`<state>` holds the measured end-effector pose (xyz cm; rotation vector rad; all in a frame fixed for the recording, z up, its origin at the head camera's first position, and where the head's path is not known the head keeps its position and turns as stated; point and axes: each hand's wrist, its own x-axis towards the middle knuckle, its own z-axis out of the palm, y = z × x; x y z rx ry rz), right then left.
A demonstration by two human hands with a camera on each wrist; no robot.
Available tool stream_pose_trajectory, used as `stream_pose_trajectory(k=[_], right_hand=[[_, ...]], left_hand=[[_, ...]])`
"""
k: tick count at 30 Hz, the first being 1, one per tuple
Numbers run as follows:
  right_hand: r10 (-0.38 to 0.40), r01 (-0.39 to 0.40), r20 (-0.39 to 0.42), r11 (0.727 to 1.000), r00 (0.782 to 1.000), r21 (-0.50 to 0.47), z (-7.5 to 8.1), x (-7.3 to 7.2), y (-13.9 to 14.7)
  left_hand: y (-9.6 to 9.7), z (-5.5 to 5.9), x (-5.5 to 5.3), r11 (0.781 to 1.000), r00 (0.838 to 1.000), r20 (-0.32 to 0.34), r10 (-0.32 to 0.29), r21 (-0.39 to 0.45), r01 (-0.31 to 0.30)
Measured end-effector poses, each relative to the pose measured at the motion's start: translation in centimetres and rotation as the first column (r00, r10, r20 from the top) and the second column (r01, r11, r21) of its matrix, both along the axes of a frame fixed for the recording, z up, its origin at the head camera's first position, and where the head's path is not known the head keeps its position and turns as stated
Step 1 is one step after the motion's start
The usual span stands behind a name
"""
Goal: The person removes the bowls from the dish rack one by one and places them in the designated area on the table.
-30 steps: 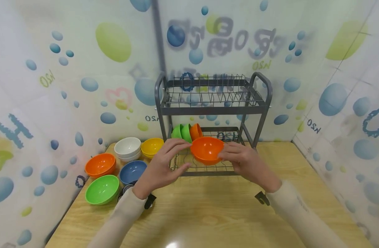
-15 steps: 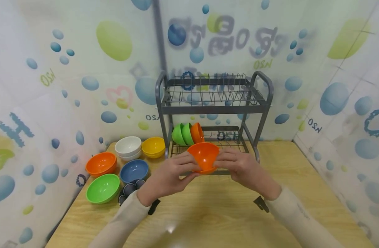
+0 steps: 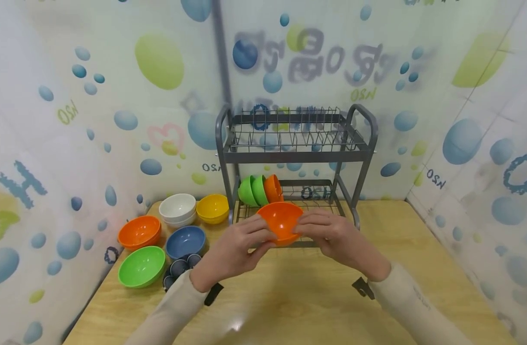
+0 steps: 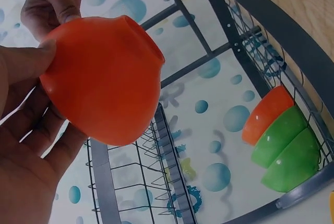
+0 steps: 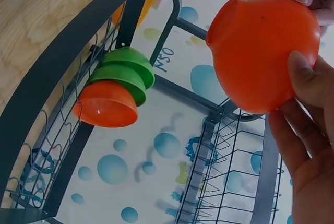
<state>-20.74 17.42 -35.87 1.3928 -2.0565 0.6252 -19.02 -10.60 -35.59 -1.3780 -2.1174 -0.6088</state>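
Observation:
An orange bowl (image 3: 282, 220) is held up in front of the rack's lower shelf, its inside facing me in the head view. My left hand (image 3: 241, 244) pinches its left edge between thumb and fingers. The right hand (image 3: 332, 237) grips the opposite edge the same way. The left wrist view shows the outside of the orange bowl (image 4: 104, 83) with its rim bent. Behind it, two green bowls (image 3: 247, 191) and another orange bowl (image 3: 272, 189) lean on their sides in a row at the left of the lower shelf.
A dark two-tier dish rack (image 3: 298, 157) stands at the back of the wooden table (image 3: 315, 297). To the left are white bowls (image 3: 177, 208), a yellow bowl (image 3: 213, 208), orange bowls (image 3: 140, 231), a blue bowl (image 3: 185, 242), a green bowl (image 3: 141, 267) and small dark round items (image 3: 179, 267).
Both hands have come lower with the orange bowl, nearer to me and slightly left. My left fingers have closed onto its edge. The bowls on the shelf have not moved.

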Motion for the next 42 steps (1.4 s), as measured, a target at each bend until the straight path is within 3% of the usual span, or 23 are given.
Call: stream_pose_trajectory(k=[7, 12, 16, 22, 26, 29, 32, 35, 38, 40, 42], right_hand=[[0.061, -0.054, 0.055, 0.991, 0.997, -0.122, 0.0, -0.7, 0.3], [-0.047, 0.057, 0.052, 0.98, 0.998, -0.192, 0.4, -1.3, 1.4], [-0.17, 0.18, 0.06, 0.949, 0.984, -0.258, 0.6, -1.8, 2.3], [-0.339, 0.35, 0.098, 0.855, 0.936, -0.383, 0.3, -2.8, 4.0], [-0.396, 0.417, 0.152, 0.761, 0.905, -0.497, 0.2, -3.5, 5.2], [-0.426, 0.461, 0.208, 0.67, 0.881, -0.582, 0.1, -4.3, 5.9], [-0.442, 0.527, 0.305, 0.573, 0.843, -0.627, -0.1, -5.1, 6.6], [-0.437, 0.63, 0.454, 0.51, 0.776, -0.586, -0.2, -6.0, 7.4], [-0.405, 0.712, 0.595, 0.51, 0.694, -0.483, -0.2, -7.0, 8.1], [-0.392, 0.739, 0.654, 0.536, 0.647, -0.408, 0.0, -7.6, 8.5], [-0.391, 0.746, 0.682, 0.567, 0.617, -0.35, 0.2, -8.2, 8.8]], left_hand=[[-0.2, -0.5, 0.0, 1.0, 1.0, -0.018, 0.023, 0.018, -0.023], [-0.7, -0.4, 0.0, 0.998, 0.997, -0.04, 0.066, 0.019, -0.066], [-1.5, -0.5, 0.1, 0.995, 0.994, -0.046, 0.1, 0.023, -0.099], [-3.3, -0.5, 0.4, 0.986, 0.987, -0.013, 0.162, 0.044, -0.161], [-4.7, -0.4, 0.6, 0.976, 0.978, 0.005, 0.208, 0.062, -0.208], [-5.9, -0.5, 0.8, 0.963, 0.965, -0.012, 0.261, 0.067, -0.26], [-7.2, -0.5, 0.8, 0.949, 0.951, -0.042, 0.308, 0.087, -0.303], [-8.6, -0.6, 0.7, 0.936, 0.937, -0.072, 0.342, 0.115, -0.333], [-10.0, -0.6, 0.3, 0.924, 0.924, -0.096, 0.37, 0.145, -0.355], [-11.0, -0.7, 0.0, 0.913, 0.914, -0.099, 0.393, 0.158, -0.376], [-11.9, -0.8, -0.3, 0.902, 0.906, -0.09, 0.413, 0.173, -0.394]])
